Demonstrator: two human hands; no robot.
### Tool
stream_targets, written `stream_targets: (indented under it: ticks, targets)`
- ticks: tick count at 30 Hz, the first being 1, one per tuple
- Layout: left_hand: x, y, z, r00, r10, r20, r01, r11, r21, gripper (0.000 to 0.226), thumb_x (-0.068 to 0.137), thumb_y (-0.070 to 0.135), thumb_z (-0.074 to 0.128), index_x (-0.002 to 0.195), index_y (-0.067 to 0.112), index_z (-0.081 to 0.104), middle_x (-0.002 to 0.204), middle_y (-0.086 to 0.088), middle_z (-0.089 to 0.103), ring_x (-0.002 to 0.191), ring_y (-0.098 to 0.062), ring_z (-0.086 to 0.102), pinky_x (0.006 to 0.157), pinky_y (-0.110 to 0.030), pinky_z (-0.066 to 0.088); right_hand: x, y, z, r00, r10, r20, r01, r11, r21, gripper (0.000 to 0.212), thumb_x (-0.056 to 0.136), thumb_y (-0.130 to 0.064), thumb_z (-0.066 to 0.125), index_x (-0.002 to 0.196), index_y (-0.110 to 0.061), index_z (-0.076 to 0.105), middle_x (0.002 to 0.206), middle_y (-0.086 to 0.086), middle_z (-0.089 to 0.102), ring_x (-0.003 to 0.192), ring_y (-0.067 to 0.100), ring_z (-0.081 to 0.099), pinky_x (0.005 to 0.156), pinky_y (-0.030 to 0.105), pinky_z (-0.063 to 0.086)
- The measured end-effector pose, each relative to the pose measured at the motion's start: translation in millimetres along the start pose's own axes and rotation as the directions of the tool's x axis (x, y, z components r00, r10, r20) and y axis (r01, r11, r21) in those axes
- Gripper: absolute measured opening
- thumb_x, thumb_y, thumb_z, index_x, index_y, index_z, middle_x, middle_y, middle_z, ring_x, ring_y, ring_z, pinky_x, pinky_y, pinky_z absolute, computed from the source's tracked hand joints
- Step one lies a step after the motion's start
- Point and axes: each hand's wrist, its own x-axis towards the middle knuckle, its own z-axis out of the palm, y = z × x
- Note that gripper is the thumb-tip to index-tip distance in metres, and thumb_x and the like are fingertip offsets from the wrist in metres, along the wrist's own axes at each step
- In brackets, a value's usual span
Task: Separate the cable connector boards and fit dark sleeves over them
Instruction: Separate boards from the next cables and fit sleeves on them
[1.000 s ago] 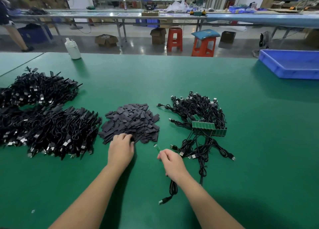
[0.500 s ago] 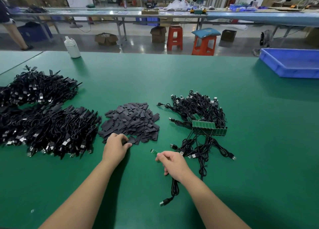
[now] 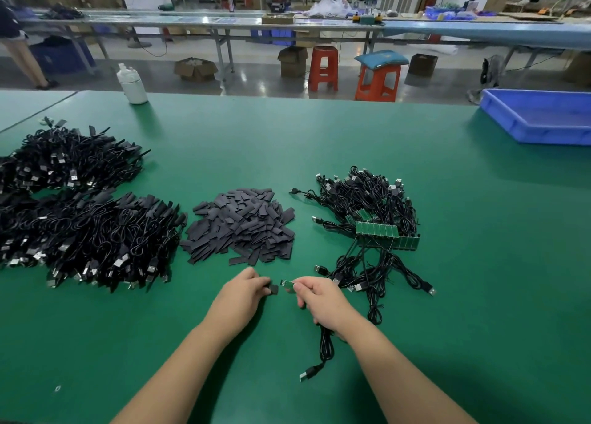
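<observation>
My right hand (image 3: 319,299) pinches a small green board (image 3: 287,284), its cable (image 3: 325,347) trailing back under my wrist. Just beside it, not touching, my left hand (image 3: 243,295) pinches a dark sleeve (image 3: 273,289). Beyond lie the sleeve pile (image 3: 243,225), unseparated boards (image 3: 383,235) to the right and finished cables (image 3: 89,231) to the left on the green table (image 3: 479,295).

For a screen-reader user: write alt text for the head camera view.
The left hand pinches a dark sleeve facing a small green board pinched in the right hand, above a green table. Behind lie loose sleeves and black cables.
</observation>
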Motion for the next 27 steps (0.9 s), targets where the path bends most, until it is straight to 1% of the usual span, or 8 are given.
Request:
stream_targets:
  ticks: [4,7,10,13,15,18,23,27]
  targets:
    - [-2,-6,2,0.998,0.054,0.041,-0.056,0.997,0.053,0.028,0.097,0.033,0.057,0.120,0.019,0.064,0.100,0.006,0.049,0.092,-0.019,0.057,0.080,-0.030,0.047,-4,-3,-1,1.000,0.008,0.017,-0.010,0.995,0.102,0.022,0.099,-0.029,0.058,0.098,-0.046,0.071,0.068,-0.012,0.065,0.046,0.001,0.043,0.047,0.018,0.040]
    - [-5,-5,0,0.997,0.058,0.047,-0.060,0.997,0.056,0.029,0.096,0.037,0.058,0.121,0.022,0.063,0.099,0.007,0.047,0.091,-0.018,0.057,0.079,-0.030,0.047,-7,-5,-5,0.999,0.011,0.042,-0.018,0.986,0.167,0.022,0.097,-0.025,0.062,0.114,-0.034,0.073,0.067,-0.021,0.067,0.048,-0.009,0.051,0.050,0.003,0.036]
    - [-8,-2,-3,0.997,0.050,0.053,-0.051,0.999,0.003,0.032,0.094,0.037,0.062,0.122,0.022,0.065,0.098,0.007,0.049,0.091,-0.014,0.055,0.081,-0.029,0.046,-8,-9,-6,0.999,0.023,0.038,-0.028,0.991,0.132,0.023,0.098,-0.033,0.059,0.117,-0.033,0.072,0.077,-0.023,0.066,0.060,-0.019,0.054,0.059,0.000,0.036]
    - [-9,0,-11,1.000,-0.006,-0.004,0.006,0.988,-0.156,0.026,0.091,0.033,0.067,0.115,0.023,0.071,0.092,0.010,0.054,0.086,-0.005,0.053,0.076,-0.015,0.039,-9,-8,-5,1.000,0.031,0.003,-0.032,0.990,0.140,0.020,0.098,-0.029,0.060,0.111,-0.032,0.075,0.081,-0.011,0.069,0.044,-0.010,0.048,0.050,0.002,0.034]
    - [-11,1,-15,0.998,-0.062,-0.022,0.054,0.961,-0.272,0.021,0.090,0.031,0.069,0.110,0.027,0.073,0.091,0.013,0.057,0.086,0.002,0.054,0.074,-0.008,0.036,-9,-7,-5,0.999,0.036,0.007,-0.037,0.983,0.180,0.019,0.096,-0.024,0.063,0.105,-0.032,0.077,0.084,-0.005,0.074,0.043,-0.002,0.043,0.048,0.010,0.038]
    - [-14,4,-17,0.996,-0.087,0.002,0.080,0.910,-0.407,0.018,0.088,0.025,0.072,0.104,0.033,0.074,0.092,0.014,0.063,0.089,0.004,0.058,0.077,-0.009,0.039,-9,-7,-5,1.000,0.019,0.001,-0.019,0.979,0.204,0.017,0.094,-0.018,0.064,0.102,-0.029,0.074,0.086,-0.003,0.075,0.047,0.007,0.046,0.053,0.019,0.046]
    - [-21,7,-14,0.996,-0.091,-0.007,0.078,0.890,-0.449,0.015,0.087,0.022,0.073,0.099,0.030,0.077,0.093,0.013,0.067,0.090,0.001,0.061,0.081,-0.013,0.043,-9,-5,-3,0.999,0.027,-0.026,-0.021,0.978,0.208,0.014,0.094,-0.015,0.062,0.099,-0.023,0.072,0.085,0.000,0.073,0.048,0.011,0.049,0.055,0.022,0.048]
    - [-22,12,-11,0.994,-0.095,-0.049,0.062,0.887,-0.458,0.013,0.086,0.022,0.074,0.096,0.029,0.078,0.090,0.013,0.068,0.090,0.001,0.061,0.076,-0.007,0.041,-9,-5,-3,0.999,0.035,-0.019,-0.030,0.977,0.212,0.015,0.094,-0.013,0.062,0.098,-0.023,0.073,0.087,0.002,0.074,0.049,0.011,0.049,0.055,0.022,0.048]
